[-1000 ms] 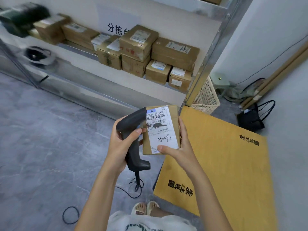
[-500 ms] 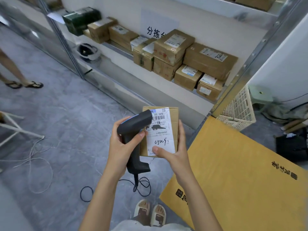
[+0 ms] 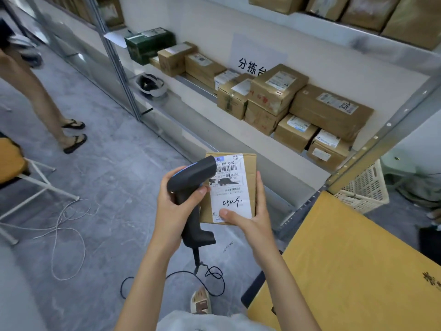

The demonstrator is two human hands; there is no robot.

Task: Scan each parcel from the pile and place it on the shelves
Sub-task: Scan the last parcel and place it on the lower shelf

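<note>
A small cardboard parcel [image 3: 249, 168] with a white barcode label sits upright in my right hand [image 3: 248, 217], thumb pinching the label's lower edge. My left hand [image 3: 175, 204] grips a black barcode scanner [image 3: 193, 185] by its handle, its head lying over the label's top left corner. The scanner's black cable [image 3: 191, 275] trails down to the floor. Behind them a metal shelf [image 3: 191, 106] carries several stacked brown parcels [image 3: 276, 89] and a dark green box [image 3: 149, 45].
A large yellow flat box [image 3: 353, 266] leans at the right. A white plastic crate [image 3: 365, 187] stands beyond it. Another person's legs in sandals [image 3: 71, 137] stand at the left, near a chair frame [image 3: 31, 185] and loose white cord [image 3: 66, 225]. A helmet [image 3: 151, 84] lies on the low shelf.
My view has swung left and up, showing more shelf, the other person's legs and the chair. Both hands keep the same hold on the scanner and parcel.
</note>
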